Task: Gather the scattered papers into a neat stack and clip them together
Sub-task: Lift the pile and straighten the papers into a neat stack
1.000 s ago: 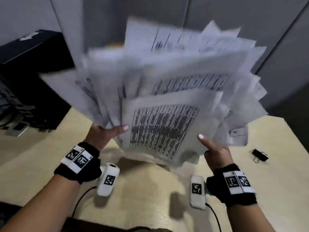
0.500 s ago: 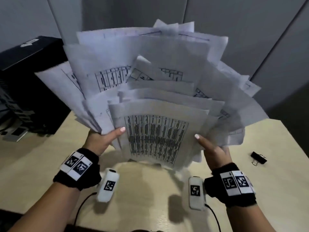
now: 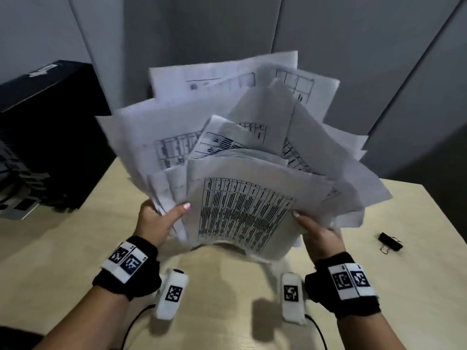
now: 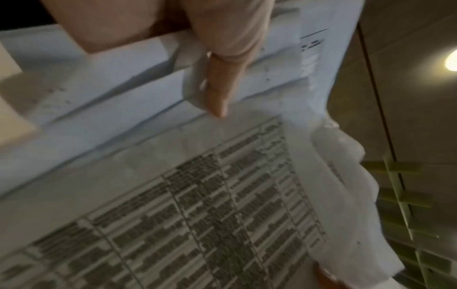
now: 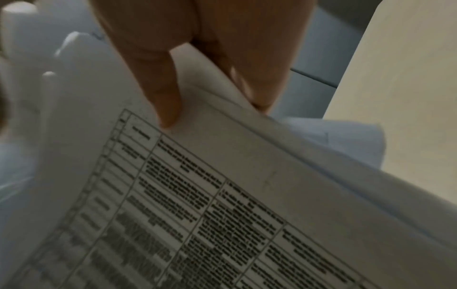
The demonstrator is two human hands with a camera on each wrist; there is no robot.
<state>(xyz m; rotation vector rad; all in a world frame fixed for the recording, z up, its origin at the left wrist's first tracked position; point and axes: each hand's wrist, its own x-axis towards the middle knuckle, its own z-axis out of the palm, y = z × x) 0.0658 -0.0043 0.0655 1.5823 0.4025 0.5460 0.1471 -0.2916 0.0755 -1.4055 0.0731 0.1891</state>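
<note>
Meanwhile your left hand (image 3: 156, 221) and right hand (image 3: 321, 236) grip the fanned papers (image 3: 242, 157), hiding mid-tabletop (image 3: 75, 243); clip (image 3: 390, 241) lower right, black box (image 3: 45, 137) upper left.

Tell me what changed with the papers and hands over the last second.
The papers dropped lower in the head view and their fanned sheets shifted, still uneven. The left hand and right hand kept gripping the bundle's sides; nothing was released. The black clip stayed on the table, untouched.
</note>
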